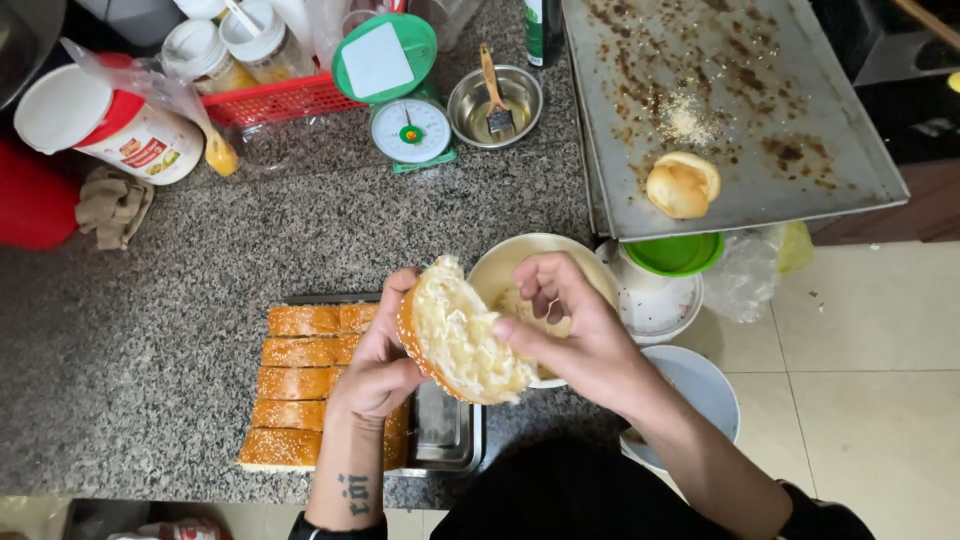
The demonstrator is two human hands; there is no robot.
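Left hand (375, 365) cradles split bun (458, 335); right hand (570, 325) presses filling.

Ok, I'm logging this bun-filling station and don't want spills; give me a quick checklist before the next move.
1. Left hand grips the split bun firmly: ok.
2. Bun's cut side faces up, filling on it: ok.
3. Right hand fingers touch the filling at the bun's edge: ok.
4. Cream bowl sits right behind the bun: ok.
5. How much filling remains in the bowl: cannot tell, hands hide it.
6. Sesame loaves lie in a row on their tray: ok.
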